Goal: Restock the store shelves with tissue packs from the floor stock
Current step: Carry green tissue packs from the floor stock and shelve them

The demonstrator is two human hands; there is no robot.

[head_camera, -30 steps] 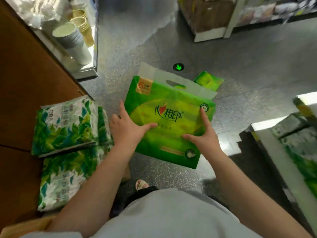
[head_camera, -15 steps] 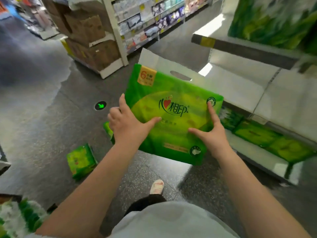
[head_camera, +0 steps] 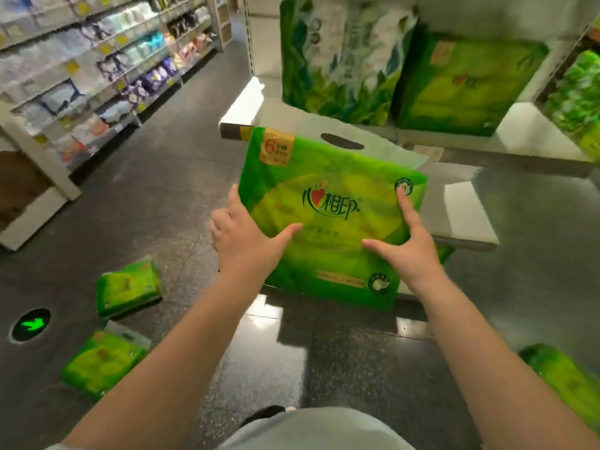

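Note:
A large green tissue pack [head_camera: 328, 219] with a white handle flap is held up in front of me, between both hands. My left hand [head_camera: 246, 241] grips its left edge, thumb across the front. My right hand [head_camera: 406, 241] grips its right side, thumb and forefinger spread over the front. The pack hangs in front of the white shelf [head_camera: 461, 141], whose upper board carries a leaf-patterned tissue pack [head_camera: 341, 56] and a green tissue pack [head_camera: 461, 86]. Two green packs [head_camera: 128, 287] [head_camera: 100, 362] lie on the dark floor at the left, and a third green pack [head_camera: 565, 381] lies at the right.
A long shelf unit [head_camera: 97, 76] full of pale packaged goods runs along the left side of the aisle. A green arrow marker [head_camera: 31, 324] glows in the floor at the left. More green packs [head_camera: 581, 102] stand at the right end of the shelf.
I have turned from the floor stock to the shelf, carrying the green pack in both hands. The shelf with its packs is closer and fills the upper right.

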